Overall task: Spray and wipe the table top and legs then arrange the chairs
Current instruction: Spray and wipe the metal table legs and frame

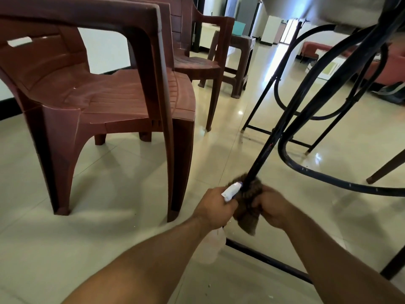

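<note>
Leg wiping is judged under way: the right hand [271, 207] wraps the brown cloth [247, 210] around the lower black table leg [268, 148], the left hand [215, 208] grips the spray bottle [231, 191] just beside it, and the plastic chairs [98, 91] stand apart, not yet arranged.

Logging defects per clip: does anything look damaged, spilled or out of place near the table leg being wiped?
The nearest chair looks damaged: a jagged break at the seat's back edge and crack lines along its front rim. Dark specks lie on the floor near a table foot. Nothing else stands out.
</note>
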Motion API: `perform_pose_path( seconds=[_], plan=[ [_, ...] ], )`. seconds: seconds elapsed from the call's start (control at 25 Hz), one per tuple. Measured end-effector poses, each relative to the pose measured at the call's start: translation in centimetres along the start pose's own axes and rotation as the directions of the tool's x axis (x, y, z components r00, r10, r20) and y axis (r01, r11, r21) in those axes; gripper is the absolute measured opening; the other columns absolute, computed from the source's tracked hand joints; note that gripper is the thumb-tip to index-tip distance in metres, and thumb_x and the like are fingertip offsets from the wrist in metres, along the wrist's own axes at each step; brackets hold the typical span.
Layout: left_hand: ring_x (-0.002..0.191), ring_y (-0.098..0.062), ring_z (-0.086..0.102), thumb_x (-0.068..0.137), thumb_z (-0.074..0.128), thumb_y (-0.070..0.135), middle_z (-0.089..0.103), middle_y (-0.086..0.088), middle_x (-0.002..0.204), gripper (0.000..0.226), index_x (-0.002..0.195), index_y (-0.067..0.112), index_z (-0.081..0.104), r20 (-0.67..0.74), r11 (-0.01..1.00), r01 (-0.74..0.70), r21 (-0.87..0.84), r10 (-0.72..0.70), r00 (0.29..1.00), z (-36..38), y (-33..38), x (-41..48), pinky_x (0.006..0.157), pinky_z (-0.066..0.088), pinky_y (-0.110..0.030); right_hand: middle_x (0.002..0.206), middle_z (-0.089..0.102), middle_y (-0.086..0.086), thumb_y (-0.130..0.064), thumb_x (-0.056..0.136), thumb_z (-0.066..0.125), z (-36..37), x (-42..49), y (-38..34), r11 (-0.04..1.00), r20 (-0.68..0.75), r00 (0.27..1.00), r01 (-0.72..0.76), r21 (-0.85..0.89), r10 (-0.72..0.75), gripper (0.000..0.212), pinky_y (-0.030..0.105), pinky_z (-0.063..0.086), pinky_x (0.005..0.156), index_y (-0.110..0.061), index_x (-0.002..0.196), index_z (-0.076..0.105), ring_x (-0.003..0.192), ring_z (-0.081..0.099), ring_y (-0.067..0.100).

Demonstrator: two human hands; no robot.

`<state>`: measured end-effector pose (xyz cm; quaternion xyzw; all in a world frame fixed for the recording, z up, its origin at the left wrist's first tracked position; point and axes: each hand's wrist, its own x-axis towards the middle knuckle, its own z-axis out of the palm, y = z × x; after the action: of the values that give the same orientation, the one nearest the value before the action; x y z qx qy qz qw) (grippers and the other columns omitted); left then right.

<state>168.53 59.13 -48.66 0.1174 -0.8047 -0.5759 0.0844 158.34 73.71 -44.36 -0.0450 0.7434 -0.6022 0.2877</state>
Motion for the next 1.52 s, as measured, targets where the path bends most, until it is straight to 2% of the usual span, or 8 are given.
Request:
perform_pose_path(
  seconds=[0.24,0.4,0.6,0.76,1.0,1.16,1.32,1.52],
  plan=[
    [0.065,-0.025,0.06,0.095,0.055,0.022,0.066,-0.007,0.075,0.017,0.089,0.011,0.066,0.06,0.988,0.063,0.139,-0.072,0.996,0.1,-0.4,-1.3,0.065,0.053,-0.041,0.129,0.063,0.023,0.025,0.07,0.029,-1.5,1.0,1.6,0.929,0.101,0.988,0.074,0.363,-0.119,0.066,0.051,0.058,0.086,0.006,0.127,0.057,0.116,0.061,0.043],
    [0.077,-0.032,0.067,0.1,0.053,0.017,0.071,-0.02,0.092,0.013,0.1,0.03,0.055,0.112,0.975,0.055,0.217,-0.08,0.99,-0.4,-1.8,-2.5,0.071,0.057,-0.042,0.101,0.071,0.022,0.029,0.073,0.033,0.7,-0.4,5.8,0.952,0.019,0.986,-0.154,-0.266,0.165,0.063,0.049,0.061,0.074,0.0,0.118,0.066,0.087,0.069,0.038],
    [0.081,-0.042,0.069,0.097,0.052,0.018,0.07,-0.023,0.091,0.021,0.092,0.032,0.067,0.153,0.95,0.109,0.294,-0.159,0.975,-1.6,-3.4,-2.9,0.075,0.062,-0.054,0.107,0.071,0.024,0.027,0.071,0.024,0.2,0.9,5.4,0.953,0.025,0.997,-0.075,0.293,0.071,0.068,0.047,0.057,0.076,0.001,0.121,0.061,0.096,0.068,0.043],
    [0.088,-0.032,0.069,0.101,0.051,0.016,0.072,-0.021,0.108,0.036,0.134,0.013,0.064,0.24,0.909,0.118,0.399,-0.228,0.944,-1.5,-4.3,-4.1,0.074,0.057,-0.038,0.085,0.072,0.016,0.021,0.085,0.034,3.9,-0.4,8.3,0.935,-0.002,0.975,-0.214,-0.282,0.223,0.047,0.032,0.056,0.059,0.001,0.111,0.067,0.076,0.07,0.031],
    [0.096,-0.036,0.071,0.103,0.052,0.026,0.07,-0.017,0.109,0.013,0.11,0.023,0.062,0.256,0.858,0.171,0.484,-0.326,0.91,-1.0,-5.7,-5.1,0.081,0.06,-0.043,0.095,0.071,0.019,0.03,0.071,0.028,2.0,1.1,6.2,0.988,-0.108,0.985,-0.127,0.087,0.136,0.063,0.037,0.057,0.065,-0.003,0.106,0.068,0.087,0.069,0.033],
    [0.087,-0.034,0.07,0.101,0.051,0.025,0.069,-0.014,0.096,0.028,0.121,0.014,0.066,0.214,0.865,0.167,0.474,-0.297,0.931,-1.0,-6.0,-4.5,0.073,0.056,-0.037,0.089,0.073,0.021,0.019,0.069,0.039,3.6,1.2,7.1,0.909,-0.091,0.969,-0.249,-0.334,0.231,0.051,0.048,0.062,0.071,-0.004,0.102,0.07,0.082,0.071,0.036],
    [0.077,-0.036,0.07,0.091,0.052,0.031,0.067,-0.008,0.081,0.022,0.097,0.017,0.068,0.037,0.955,0.206,0.214,-0.219,0.975,-1.4,-4.2,-2.1,0.073,0.062,-0.052,0.087,0.074,0.017,0.007,0.081,0.058,2.8,0.5,4.0,0.976,-0.267,0.964,-0.055,-0.211,-0.004,0.022,0.035,0.06,0.077,-0.005,0.094,0.071,0.083,0.071,0.035],
    [0.067,-0.036,0.065,0.091,0.055,0.022,0.063,-0.002,0.067,0.029,0.065,0.032,0.064,-0.058,0.998,-0.057,0.007,0.057,0.997,-2.5,3.0,2.6,0.062,0.062,-0.052,0.097,0.059,0.008,0.005,0.085,0.062,2.4,-3.7,-5.1,0.527,-0.406,0.336,0.579,-0.623,-0.85,0.025,0.015,0.047,0.077,0.003,0.109,0.056,0.092,0.06,0.009]
  ],
)
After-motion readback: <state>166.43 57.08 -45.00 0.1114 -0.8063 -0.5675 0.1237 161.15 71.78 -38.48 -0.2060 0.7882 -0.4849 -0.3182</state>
